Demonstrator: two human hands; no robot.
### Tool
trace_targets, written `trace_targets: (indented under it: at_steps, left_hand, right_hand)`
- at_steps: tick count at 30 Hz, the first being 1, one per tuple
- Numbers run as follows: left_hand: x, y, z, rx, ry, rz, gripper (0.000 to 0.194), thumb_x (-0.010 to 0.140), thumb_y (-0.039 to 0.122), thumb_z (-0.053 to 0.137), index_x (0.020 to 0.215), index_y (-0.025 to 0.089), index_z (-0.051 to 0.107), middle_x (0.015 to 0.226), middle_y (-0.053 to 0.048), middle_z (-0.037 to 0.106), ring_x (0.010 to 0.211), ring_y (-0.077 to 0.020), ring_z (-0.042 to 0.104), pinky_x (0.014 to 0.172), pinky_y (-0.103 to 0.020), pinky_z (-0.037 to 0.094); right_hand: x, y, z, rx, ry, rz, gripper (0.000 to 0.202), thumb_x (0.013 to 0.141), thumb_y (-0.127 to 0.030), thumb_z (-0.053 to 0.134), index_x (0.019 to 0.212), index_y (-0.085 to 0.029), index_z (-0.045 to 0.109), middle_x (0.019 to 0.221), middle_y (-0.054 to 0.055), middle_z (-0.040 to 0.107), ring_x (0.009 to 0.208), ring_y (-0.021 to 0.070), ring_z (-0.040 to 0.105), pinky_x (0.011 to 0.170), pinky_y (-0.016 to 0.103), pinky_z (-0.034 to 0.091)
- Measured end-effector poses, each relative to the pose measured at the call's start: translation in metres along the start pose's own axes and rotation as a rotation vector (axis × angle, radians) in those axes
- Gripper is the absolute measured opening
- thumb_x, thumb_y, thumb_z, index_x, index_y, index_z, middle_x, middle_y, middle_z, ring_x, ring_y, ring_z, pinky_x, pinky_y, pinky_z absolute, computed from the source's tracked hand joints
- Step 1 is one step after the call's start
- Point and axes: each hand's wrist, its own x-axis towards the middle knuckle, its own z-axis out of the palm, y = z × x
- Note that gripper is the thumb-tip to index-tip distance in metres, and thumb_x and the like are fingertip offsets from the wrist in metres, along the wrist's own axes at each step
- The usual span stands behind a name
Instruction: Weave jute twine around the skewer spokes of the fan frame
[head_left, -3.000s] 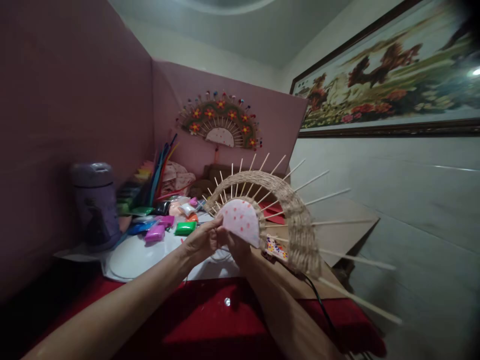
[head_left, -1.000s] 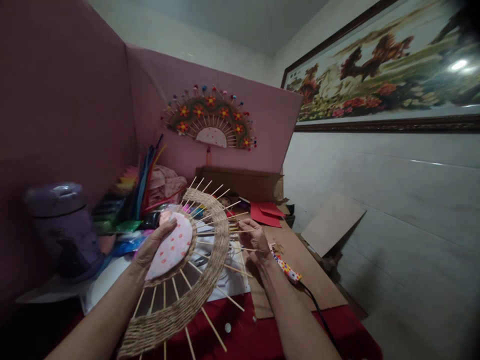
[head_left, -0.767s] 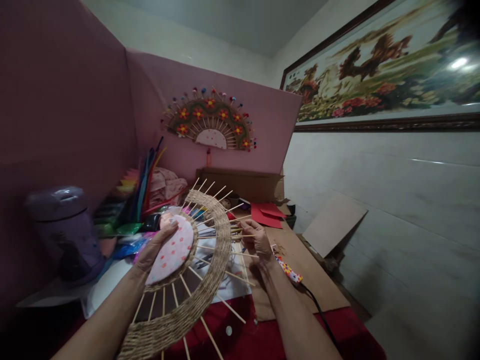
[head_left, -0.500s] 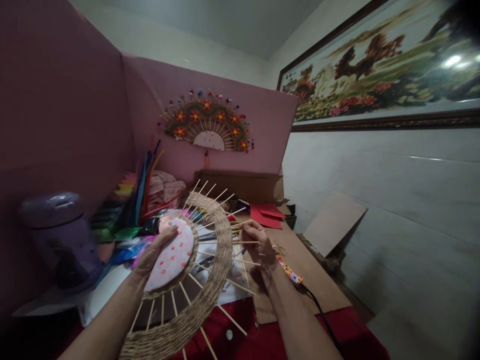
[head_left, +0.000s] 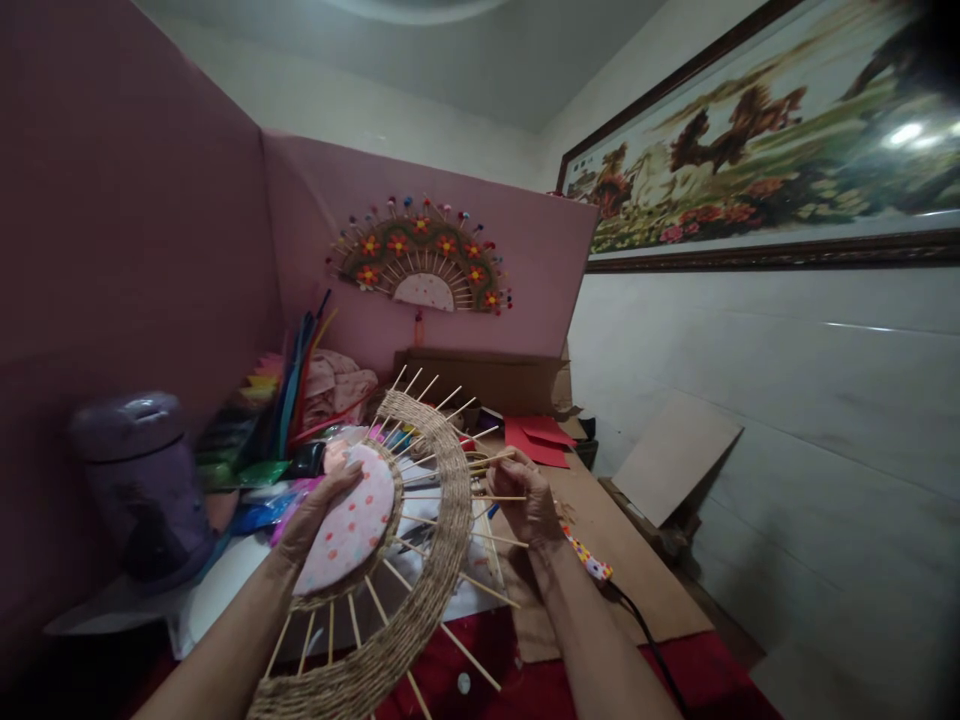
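The left hand (head_left: pixel 319 510) clamps the spotted panel (head_left: pixel 352 525) of the woven fan (head_left: pixel 450 500), positioned between the hands. The right hand (head_left: pixel 531 505), apart, pinches a protruding stick (head_left: pixel 484 462). Excess sideways force may snap the stick or loosen the weave. Beyond both hands hangs a decorated fan (head_left: pixel 431 250).

I count two hands (head_left: pixel 529 505), two fans (head_left: pixel 454 495), eight orange flowers (head_left: pixel 446 245), one purple bottle (head_left: pixel 142 490), one framed picture (head_left: pixel 720 150), one black cord (head_left: pixel 651 645).
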Motion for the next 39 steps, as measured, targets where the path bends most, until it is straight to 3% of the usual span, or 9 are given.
trace_targets:
  at_steps: [5,13,20,25,30,39]
  left_hand:
    - [0.0025,-0.0008,-0.0005,-0.014,-0.011,0.088,0.044,0.074,0.007,0.059,0.117,0.011,0.052,0.072,-0.008,0.071,0.061,-0.0201,0.067,0.055,-0.027,0.056]
    - [-0.0009,-0.0012,0.0010,-0.018,-0.014,0.030,0.037,0.075,0.010,0.059,0.112,0.007,0.056,0.068,-0.010,0.070,0.058,-0.0213,0.067,0.055,-0.028,0.056]
    - [-0.0020,-0.0013,0.0003,-0.011,-0.023,0.018,0.039,0.073,0.011,0.062,0.112,0.009,0.056,0.072,-0.010,0.071,0.063,-0.0230,0.068,0.059,-0.030,0.057]
    - [-0.0034,-0.0016,-0.0008,-0.021,-0.055,-0.063,0.032,0.077,0.019,0.058,0.106,0.005,0.059,0.068,-0.013,0.070,0.057,-0.0237,0.067,0.055,-0.033,0.056]
    - [-0.0007,-0.0020,-0.0053,-0.005,-0.042,-0.107,0.033,0.074,0.020,0.061,0.103,0.005,0.060,0.067,-0.013,0.069,0.053,-0.0238,0.066,0.051,-0.033,0.056]
    - [0.0020,-0.0027,-0.0051,-0.045,-0.012,-0.103,0.027,0.075,0.017,0.060,0.101,0.008,0.061,0.063,-0.011,0.069,0.049,-0.0217,0.065,0.045,-0.029,0.055]
  right_hand:
    - [-0.0003,0.0012,-0.0008,0.010,-0.012,-0.003,0.008,0.073,-0.016,0.055,0.066,-0.016,0.058,0.047,-0.007,0.026,0.045,0.0063,0.022,0.045,0.021,0.020]
    - [0.0001,0.0022,-0.0009,0.020,0.014,0.023,0.010,0.070,-0.018,0.057,0.063,-0.018,0.050,0.050,-0.006,0.032,0.045,0.0070,0.027,0.045,0.021,0.022]
    - [-0.0009,0.0001,0.0022,-0.015,0.006,0.032,0.013,0.069,-0.018,0.056,0.060,-0.018,0.046,0.048,-0.007,0.029,0.044,0.0073,0.025,0.044,0.022,0.023]
    - [0.0001,-0.0003,0.0008,-0.017,-0.019,0.054,0.011,0.071,-0.020,0.057,0.061,-0.017,0.052,0.045,-0.009,0.021,0.041,0.0063,0.016,0.041,0.021,0.017]
    - [0.0000,0.0002,0.0007,-0.023,-0.025,0.045,0.006,0.071,-0.020,0.060,0.067,-0.016,0.059,0.042,-0.010,0.022,0.039,0.0049,0.013,0.038,0.020,0.013]
    - [-0.0018,0.0000,0.0033,-0.070,-0.031,0.072,0.006,0.068,-0.021,0.064,0.071,-0.016,0.061,0.042,-0.009,0.027,0.039,0.0042,0.016,0.039,0.020,0.017]
